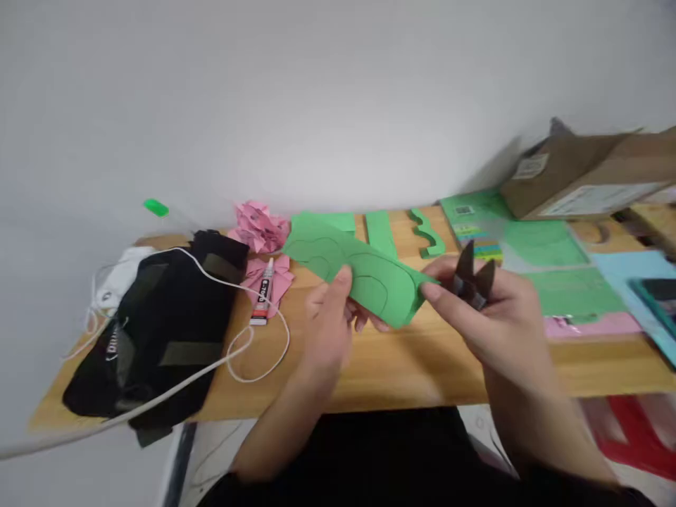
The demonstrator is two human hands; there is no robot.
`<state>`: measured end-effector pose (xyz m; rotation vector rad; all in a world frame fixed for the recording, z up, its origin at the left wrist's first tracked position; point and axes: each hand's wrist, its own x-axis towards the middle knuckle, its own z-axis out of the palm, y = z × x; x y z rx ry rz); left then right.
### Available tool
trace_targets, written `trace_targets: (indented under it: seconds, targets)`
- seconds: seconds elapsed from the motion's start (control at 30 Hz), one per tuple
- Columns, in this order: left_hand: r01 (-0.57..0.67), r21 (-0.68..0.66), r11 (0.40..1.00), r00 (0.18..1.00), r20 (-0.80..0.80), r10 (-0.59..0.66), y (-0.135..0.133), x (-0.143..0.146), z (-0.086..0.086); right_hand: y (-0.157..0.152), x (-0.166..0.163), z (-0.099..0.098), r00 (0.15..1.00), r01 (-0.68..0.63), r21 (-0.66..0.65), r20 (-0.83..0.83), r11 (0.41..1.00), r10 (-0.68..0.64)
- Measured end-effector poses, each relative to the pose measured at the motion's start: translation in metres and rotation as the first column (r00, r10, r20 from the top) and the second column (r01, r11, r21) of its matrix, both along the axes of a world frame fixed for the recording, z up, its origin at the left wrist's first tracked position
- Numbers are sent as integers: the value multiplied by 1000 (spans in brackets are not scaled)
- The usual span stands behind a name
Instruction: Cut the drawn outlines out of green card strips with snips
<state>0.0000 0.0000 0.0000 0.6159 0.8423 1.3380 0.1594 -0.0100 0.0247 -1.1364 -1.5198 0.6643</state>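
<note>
My left hand [330, 317] pinches a folded sheet of green paper [364, 271], thumb on top and fingers beneath. Curved outlines are drawn on the paper in dark line. A pair of dark scissors [472, 276] sits in my right hand [496, 317], its two pointed blades up and apart. The handles are hidden in the palm. My right thumb and forefinger also touch the paper's right corner. Behind the sheet lie cut green paper strips [381, 232] and a wavy green piece [429, 236].
At the left are a black bag [153, 338], a white cable [201, 370], a glue tube [263, 296] and crumpled pink paper [260, 227]. A cardboard box [586, 169], green paper packs [560, 243] and light blue paper [628, 271] occupy the right. A wall [317, 98] stands behind.
</note>
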Motion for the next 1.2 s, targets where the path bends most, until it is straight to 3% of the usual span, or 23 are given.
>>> trace_targets:
  seconds: [0.27, 0.43, 0.63, 0.73, 0.87, 0.97, 1.03, 1.1, 1.2]
  targets:
    - [-60, 2, 998, 995, 75, 59, 1, 6, 6, -6, -4, 3, 982, 57, 177, 169, 982, -88]
    - [-65, 1, 998, 995, 71, 65, 1, 5, 5, -4, -5, -2, 981, 55, 270, 166, 961, -103]
    - [-103, 30, 994, 994, 46, 101, 0, 0, 9, -1, 3, -3, 998, 17, 170, 56, 985, -27]
    - [-120, 44, 992, 992, 41, 118, 0, 0, 11, 1, 4, -3, 998, 15, 182, 60, 983, -27]
    - [-97, 47, 994, 995, 37, 95, 3, 2, 9, -2, 2, -3, 984, 91, 197, 132, 976, -119]
    - [-112, 33, 993, 994, 21, 112, 8, 3, 5, -10, 2, -7, 980, 181, 124, 58, 976, -190]
    - [-167, 31, 986, 986, 0, 167, 11, 3, 3, -18, 2, -12, 991, 112, 28, -78, 993, -109]
    - [-203, 44, 978, 979, -28, 204, 13, 4, 3, -25, 2, -16, 965, -89, -98, -253, 991, 62]
    - [-218, 57, 974, 974, -49, 221, 14, 5, 4, -31, 1, -18, 877, -357, -242, -420, 902, 235]
